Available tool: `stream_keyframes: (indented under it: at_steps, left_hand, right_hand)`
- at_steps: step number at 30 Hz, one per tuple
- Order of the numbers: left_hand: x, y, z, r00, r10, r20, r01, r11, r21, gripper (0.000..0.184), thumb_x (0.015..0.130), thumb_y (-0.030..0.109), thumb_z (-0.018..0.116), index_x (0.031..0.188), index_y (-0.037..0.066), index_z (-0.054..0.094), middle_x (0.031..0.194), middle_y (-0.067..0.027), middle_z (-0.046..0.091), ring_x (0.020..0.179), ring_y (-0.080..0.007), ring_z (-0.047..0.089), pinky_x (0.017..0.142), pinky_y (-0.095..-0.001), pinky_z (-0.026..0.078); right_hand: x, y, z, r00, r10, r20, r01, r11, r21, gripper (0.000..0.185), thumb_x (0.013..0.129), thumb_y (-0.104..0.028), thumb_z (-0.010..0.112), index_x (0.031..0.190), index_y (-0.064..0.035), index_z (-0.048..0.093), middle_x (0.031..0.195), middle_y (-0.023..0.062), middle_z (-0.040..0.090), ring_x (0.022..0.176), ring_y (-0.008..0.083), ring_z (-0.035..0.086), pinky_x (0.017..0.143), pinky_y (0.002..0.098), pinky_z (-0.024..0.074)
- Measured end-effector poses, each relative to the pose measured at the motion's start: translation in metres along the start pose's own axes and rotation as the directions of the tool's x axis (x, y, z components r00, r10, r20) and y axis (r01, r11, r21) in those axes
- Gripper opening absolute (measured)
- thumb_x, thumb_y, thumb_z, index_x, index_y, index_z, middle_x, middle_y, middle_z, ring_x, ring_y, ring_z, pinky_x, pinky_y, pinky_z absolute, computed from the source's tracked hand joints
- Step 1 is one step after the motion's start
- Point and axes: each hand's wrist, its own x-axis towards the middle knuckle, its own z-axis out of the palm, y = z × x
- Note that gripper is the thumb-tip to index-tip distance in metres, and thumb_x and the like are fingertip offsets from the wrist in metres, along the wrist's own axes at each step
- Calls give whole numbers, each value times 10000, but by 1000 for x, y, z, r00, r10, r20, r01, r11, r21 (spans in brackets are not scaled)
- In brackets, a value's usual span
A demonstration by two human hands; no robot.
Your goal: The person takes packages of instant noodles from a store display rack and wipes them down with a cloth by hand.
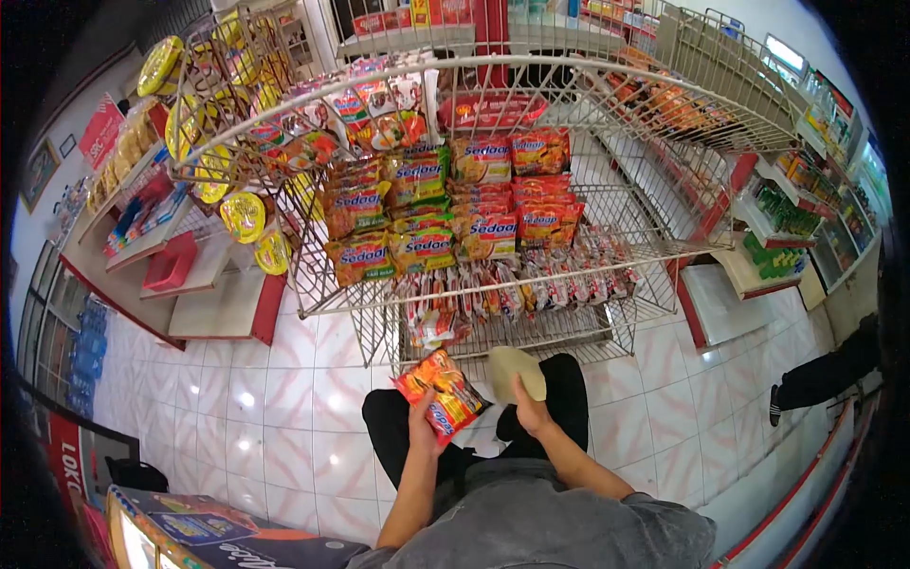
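Just outside rack edge (379, 302), packet (447, 384), cloth (509, 368)

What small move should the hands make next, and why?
Probably bring the beige cloth-like piece over to the red-orange noodle packet and wipe its face: the right hand holds the piece close beside the packet, while the left hand holds the packet with its printed face toward the camera.
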Motion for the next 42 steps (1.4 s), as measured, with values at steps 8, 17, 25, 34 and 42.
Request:
stream_keyframes:
  at_steps: [8, 17, 25, 34, 42]
  left_hand:
    - [-12, -30, 40, 946, -297, 130, 285, 953, 101, 684, 917, 616, 291, 1386, 121, 346, 1342, -66, 469, 1208, -241, 478, 1010, -413, 384]
    - [-2, -25, 30, 934, -358, 27, 346, 918, 195, 748, 870, 701, 273, 1358, 144, 383, 1301, -68, 492, 1187, -235, 487, 985, -397, 405]
    - [3, -3, 18, 954, -297, 35, 297, 955, 17, 726, 893, 665, 274, 1268, 74, 467, 1203, -138, 560, 1102, -302, 547, 968, -433, 425]
    - [6, 11, 29, 986, -118, 121, 128, 989, -72, 759, 873, 685, 284, 1318, 86, 417, 1238, -129, 541, 1096, -302, 550, 937, -462, 441]
    - [9, -18, 1, 973, -211, 90, 182, 948, 261, 583, 929, 489, 450, 1325, 64, 394, 1229, -144, 543, 1087, -286, 565, 928, -456, 464]
  right_hand:
    - [-1, -15, 23, 941, -179, 288, 276, 898, -343, 376, 917, -235, 502, 1199, 14, 485, 1180, 228, 524, 1115, 381, 494, 946, 404, 390]
    - [-12, -23, 32, 817, -300, 493, 513, 770, -380, 461, 916, -304, 509, 1270, -15, 453, 1327, 247, 402, 1229, 421, 371, 1062, 466, 257]
    - [-28, -6, 33, 859, -206, 469, 360, 894, -266, 399, 906, -299, 549, 1202, -32, 526, 1192, 176, 558, 1137, 318, 502, 1000, 389, 356]
    - [2, 16, -6, 940, 20, 340, 88, 950, -298, 330, 941, -292, 510, 1091, -9, 592, 988, 86, 640, 912, 183, 599, 805, 321, 469]
    - [26, -22, -8, 924, -8, -382, 41, 996, 77, 392, 975, -316, 451, 1212, -11, 516, 1177, 89, 562, 1072, 186, 519, 934, 306, 392]
